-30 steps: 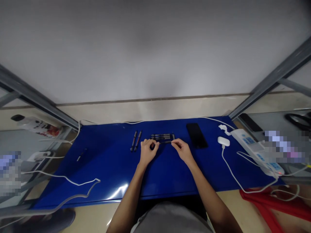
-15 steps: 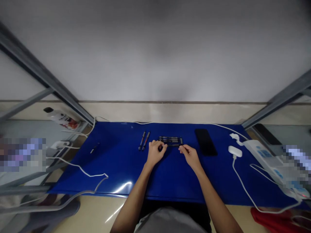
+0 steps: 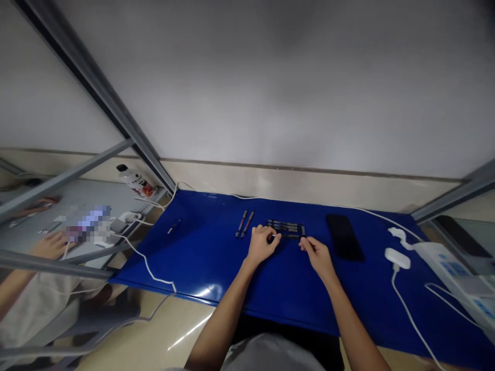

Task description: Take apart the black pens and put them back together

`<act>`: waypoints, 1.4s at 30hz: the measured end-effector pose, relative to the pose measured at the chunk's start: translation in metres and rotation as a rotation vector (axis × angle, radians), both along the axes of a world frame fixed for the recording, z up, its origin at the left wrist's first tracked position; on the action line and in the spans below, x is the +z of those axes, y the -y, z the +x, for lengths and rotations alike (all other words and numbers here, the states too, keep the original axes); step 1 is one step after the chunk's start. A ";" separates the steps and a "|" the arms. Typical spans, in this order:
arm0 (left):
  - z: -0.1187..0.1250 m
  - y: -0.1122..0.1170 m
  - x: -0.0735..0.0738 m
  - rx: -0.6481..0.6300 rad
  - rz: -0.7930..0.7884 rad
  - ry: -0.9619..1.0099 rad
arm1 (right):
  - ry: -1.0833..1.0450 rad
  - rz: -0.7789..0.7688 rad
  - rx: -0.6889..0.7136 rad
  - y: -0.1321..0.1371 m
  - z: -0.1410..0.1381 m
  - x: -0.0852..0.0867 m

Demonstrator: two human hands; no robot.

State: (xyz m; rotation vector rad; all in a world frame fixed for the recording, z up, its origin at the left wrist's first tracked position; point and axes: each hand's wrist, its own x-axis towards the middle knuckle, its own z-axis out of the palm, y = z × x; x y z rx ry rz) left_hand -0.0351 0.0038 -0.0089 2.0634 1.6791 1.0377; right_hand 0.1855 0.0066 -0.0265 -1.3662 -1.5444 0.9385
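My left hand (image 3: 263, 244) is closed in a pinch at the left end of a dark pen (image 3: 289, 236), its thumb and forefinger meeting there. The fingertips of my right hand (image 3: 316, 253) are pinched together at the pen's other end. The pen lies crosswise between the hands, low over the table or touching it; I cannot tell which. Just beyond it, several dark pens (image 3: 286, 225) lie side by side in a row, with a small dark piece upright at their right end. Two pens with reddish parts (image 3: 244, 224) lie slanted to the left of my left hand.
The blue tabletop (image 3: 209, 242) also carries a black phone (image 3: 344, 237), a white earbud case (image 3: 397, 258) on a cable, a white power strip (image 3: 448, 268) and a small dark item (image 3: 174, 226). Metal posts flank the table. At left are a bottle (image 3: 135, 180) and another person's hand (image 3: 52, 245).
The view has turned to the left, so the table sits farther right and more of the neighbouring desk shows. Both hands stay at the pen, with little visible movement against the row.
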 end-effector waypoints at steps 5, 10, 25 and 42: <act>0.000 0.000 -0.001 0.013 0.005 -0.015 | -0.036 -0.003 0.027 -0.002 0.001 -0.005; 0.001 0.000 -0.001 0.033 0.006 -0.009 | 0.024 -0.003 0.029 -0.002 0.001 -0.002; 0.000 0.001 0.000 0.013 0.031 -0.034 | 0.037 0.044 0.075 -0.002 0.001 -0.003; 0.008 0.004 -0.005 -0.085 0.169 -0.354 | 0.087 0.054 0.086 0.004 -0.005 0.006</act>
